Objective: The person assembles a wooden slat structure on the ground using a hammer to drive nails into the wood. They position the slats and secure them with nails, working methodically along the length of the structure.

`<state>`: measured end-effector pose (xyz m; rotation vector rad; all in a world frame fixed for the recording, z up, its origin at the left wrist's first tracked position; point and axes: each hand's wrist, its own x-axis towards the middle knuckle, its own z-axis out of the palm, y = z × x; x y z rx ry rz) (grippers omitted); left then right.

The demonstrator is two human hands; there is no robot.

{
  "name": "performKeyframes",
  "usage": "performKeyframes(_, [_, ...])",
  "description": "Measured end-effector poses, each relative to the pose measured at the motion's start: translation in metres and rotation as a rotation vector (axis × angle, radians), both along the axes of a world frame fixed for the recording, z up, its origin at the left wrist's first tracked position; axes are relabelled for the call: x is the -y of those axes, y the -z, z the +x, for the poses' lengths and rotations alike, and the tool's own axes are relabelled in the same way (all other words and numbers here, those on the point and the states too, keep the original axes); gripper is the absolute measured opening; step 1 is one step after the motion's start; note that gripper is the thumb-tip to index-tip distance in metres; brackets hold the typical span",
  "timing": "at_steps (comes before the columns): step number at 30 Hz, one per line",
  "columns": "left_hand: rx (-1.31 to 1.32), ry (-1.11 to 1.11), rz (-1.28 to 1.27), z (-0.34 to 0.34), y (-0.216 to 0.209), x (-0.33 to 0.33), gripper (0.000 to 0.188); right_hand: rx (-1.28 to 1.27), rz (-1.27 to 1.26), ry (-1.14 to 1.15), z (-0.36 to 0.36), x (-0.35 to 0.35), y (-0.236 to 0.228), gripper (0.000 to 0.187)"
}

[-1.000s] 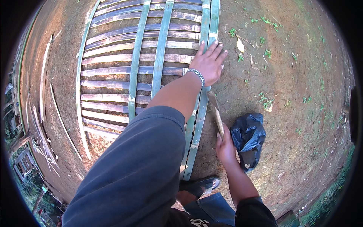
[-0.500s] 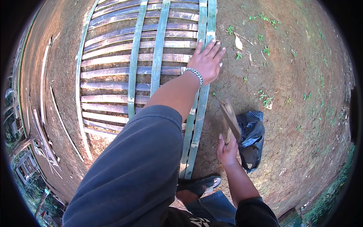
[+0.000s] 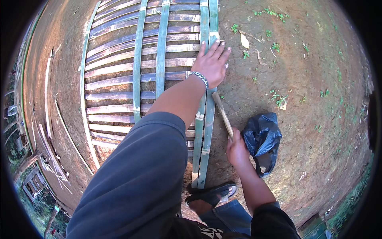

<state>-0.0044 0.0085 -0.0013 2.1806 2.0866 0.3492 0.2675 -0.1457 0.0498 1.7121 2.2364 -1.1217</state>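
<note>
A frame of bamboo slats lies on the ground, its long green bamboo strips (image 3: 160,59) crossing several brownish slats (image 3: 113,65). My left hand (image 3: 211,65), with a chain bracelet at the wrist, rests flat with fingers spread on the paired green strips (image 3: 213,24) along the frame's right edge. Lower and to the right, my right hand (image 3: 237,150) is closed around a tan, stick-shaped wooden tool (image 3: 223,115). The tool slants up and left, its far end beside the outer green strip, just below my left hand. Whether they touch, I cannot tell.
A crumpled black plastic bag (image 3: 262,137) lies right of my right hand. My sandalled foot (image 3: 211,196) stands by the frame's near end. Loose bamboo strips (image 3: 47,93) lie at the left. Small green weeds (image 3: 278,99) and a dry leaf (image 3: 244,40) dot the dirt.
The wooden tool has swung left, bringing its far end close to the frame's outer strip. My left hand stays on the same strips. The whole view has shifted slightly.
</note>
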Motion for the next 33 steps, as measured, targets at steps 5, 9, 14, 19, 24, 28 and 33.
performKeyframes(5, [0.000,0.000,-0.002,0.002,-0.001,0.001,0.057,-0.237,0.170,0.076,0.002,0.011,-0.024,0.044])
performKeyframes(9, [0.012,-0.010,0.012,0.001,0.002,-0.001,0.058,0.013,-0.012,0.029,-0.003,-0.003,-0.019,0.041])
performKeyframes(14, [0.000,-0.011,-0.018,0.001,0.001,0.004,0.058,-0.070,-0.165,0.223,0.009,0.009,-0.056,0.039])
performKeyframes(19, [-0.009,-0.006,0.026,0.004,0.003,0.004,0.057,-0.296,-0.106,0.338,0.037,0.056,-0.060,0.044])
performKeyframes(24, [-0.046,0.005,-0.051,0.004,-0.003,-0.005,0.058,-0.417,-0.387,0.524,0.061,0.083,-0.111,0.046])
performKeyframes(28, [0.253,-0.118,-0.087,-0.003,-0.007,0.013,0.060,-0.392,-0.395,0.529,0.107,0.098,-0.161,0.041])
performKeyframes(33, [0.400,-0.352,0.019,0.005,-0.023,0.106,0.063,-0.309,-0.253,0.524,0.179,0.110,-0.180,0.034])
